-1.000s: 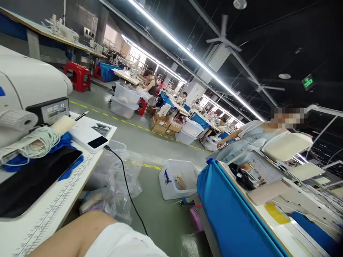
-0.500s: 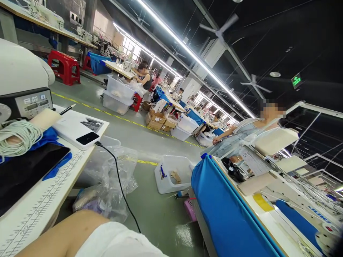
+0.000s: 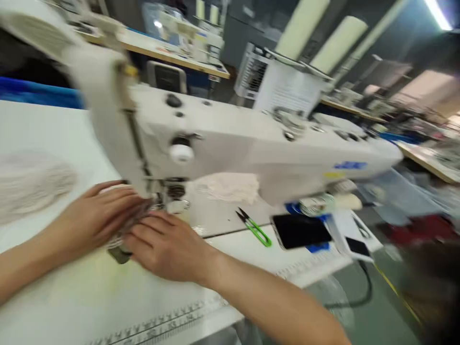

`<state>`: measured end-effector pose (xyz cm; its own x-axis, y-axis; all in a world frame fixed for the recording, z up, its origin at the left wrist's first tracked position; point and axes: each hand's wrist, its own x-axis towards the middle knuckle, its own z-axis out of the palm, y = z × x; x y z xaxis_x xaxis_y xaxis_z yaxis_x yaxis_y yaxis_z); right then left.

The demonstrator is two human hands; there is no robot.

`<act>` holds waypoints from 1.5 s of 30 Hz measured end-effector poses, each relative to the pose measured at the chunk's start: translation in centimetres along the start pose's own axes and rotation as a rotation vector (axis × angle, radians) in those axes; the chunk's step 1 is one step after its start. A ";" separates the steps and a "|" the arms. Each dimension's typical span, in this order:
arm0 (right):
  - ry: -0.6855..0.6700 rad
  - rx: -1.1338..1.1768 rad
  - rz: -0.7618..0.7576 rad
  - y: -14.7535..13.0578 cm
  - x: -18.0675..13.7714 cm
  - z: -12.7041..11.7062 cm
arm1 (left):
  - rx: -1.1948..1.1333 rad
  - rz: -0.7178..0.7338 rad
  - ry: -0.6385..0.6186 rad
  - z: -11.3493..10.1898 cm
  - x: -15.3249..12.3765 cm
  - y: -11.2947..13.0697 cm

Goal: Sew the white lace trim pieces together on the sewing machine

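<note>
Both my hands lie on the white table in front of a white sewing machine (image 3: 233, 143). My left hand (image 3: 97, 215) rests flat with its fingers stretched toward the needle area, on a small piece of pale fabric (image 3: 120, 239). My right hand (image 3: 165, 247) lies flat beside it, fingers pointing left, pressing the same piece. The fabric is mostly hidden under the hands. The picture is smeared by motion.
Green-handled thread snips (image 3: 255, 227) lie right of the needle. A black phone (image 3: 300, 231) lies on blue cloth further right, with a white power bank (image 3: 354, 235) and cable beyond it. A pale fabric heap (image 3: 32, 184) lies at the left. A printed ruler (image 3: 172, 321) edges the table.
The view has swung left from the workshop aisle to the sewing machine. Both hands, unseen before, now lie on the fabric at the needle.
</note>
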<state>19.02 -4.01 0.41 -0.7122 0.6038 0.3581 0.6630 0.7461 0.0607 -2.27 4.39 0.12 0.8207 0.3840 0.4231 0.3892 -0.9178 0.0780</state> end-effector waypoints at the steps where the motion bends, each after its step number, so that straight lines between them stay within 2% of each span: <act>1: 0.034 0.024 -0.005 0.2 0.0 0.4 | 0.043 -0.049 -0.023 -0.1 -0.3 -0.3; 3: 0.116 0.036 -0.012 0.5 -0.4 0.8 | 0.091 -0.093 -0.026 0.1 -0.1 -0.5; 5: 0.192 0.029 0.000 0.5 -0.9 0.5 | 0.106 -0.032 0.019 0.3 0.3 -0.1; 11: 0.358 -0.111 0.178 0.0 -1.8 -1.4 | 0.217 0.044 0.164 -0.2 0.2 1.6; 13: 0.325 -0.098 0.168 0.0 -1.9 -1.8 | 0.205 0.069 0.174 -0.2 0.2 1.8; 17: 0.218 -0.045 0.157 -0.1 -1.8 -2.1 | 0.115 0.065 0.100 0.0 0.5 1.6; 21: 0.191 -0.082 0.240 -0.2 -2.0 -2.2 | 0.081 0.053 0.092 0.1 0.6 1.7; 27: 0.035 -0.059 0.367 0.8 -2.2 -1.9 | 0.096 0.104 0.142 0.5 0.7 2.3; 33: 0.004 -0.040 0.424 1.9 -2.3 -1.1 | 0.179 0.084 0.132 1.4 0.3 3.3; 39: -0.046 -0.026 0.457 2.1 -2.5 -1.0 | 0.246 0.091 0.075 1.3 -0.7 4.1; 45: -0.015 0.032 0.469 2.3 -2.5 -0.7 | 0.255 0.099 0.063 1.3 -1.1 4.6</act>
<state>22.49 -4.07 0.29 -0.3405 0.8817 0.3266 0.9068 0.3997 -0.1338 -0.80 -0.12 -1.15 0.8355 0.2793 0.4732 0.4074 -0.8927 -0.1926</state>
